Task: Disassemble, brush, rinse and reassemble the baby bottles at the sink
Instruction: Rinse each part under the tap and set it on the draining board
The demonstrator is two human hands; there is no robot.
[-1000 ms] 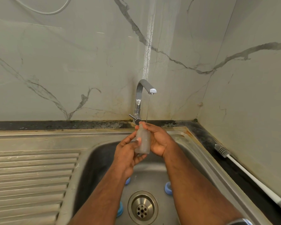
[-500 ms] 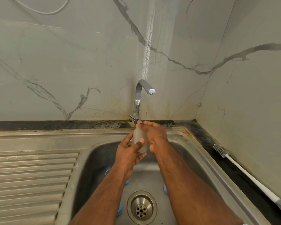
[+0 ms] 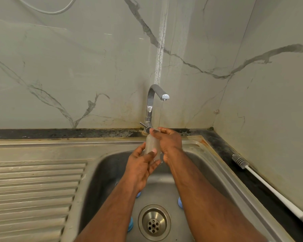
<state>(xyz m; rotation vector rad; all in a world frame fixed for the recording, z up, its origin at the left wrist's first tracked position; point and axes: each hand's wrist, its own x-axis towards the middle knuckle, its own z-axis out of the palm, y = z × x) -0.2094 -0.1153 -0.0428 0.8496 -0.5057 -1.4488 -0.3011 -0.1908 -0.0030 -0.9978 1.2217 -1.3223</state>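
The left hand (image 3: 140, 165) wraps its fingers and thumb round the lower part of a frosted, translucent plastic baby bottle (image 3: 152, 145), and the right hand (image 3: 168, 140) grips it near the neck, holding it upright over the stainless steel sink (image 3: 215, 165), right under a thin stream from the curved chrome tap (image 3: 151, 102). With wet plastic, I'd worry about it slipping and dropping into the basin among the small blue bottle parts (image 3: 179, 202) lying near the round metal drain (image 3: 154, 222). The trickle is narrow, so a slight tilt could send it past the mouth. The white long-handled bottle brush (image 3: 262, 182) lies well apart on the dark counter to the right.
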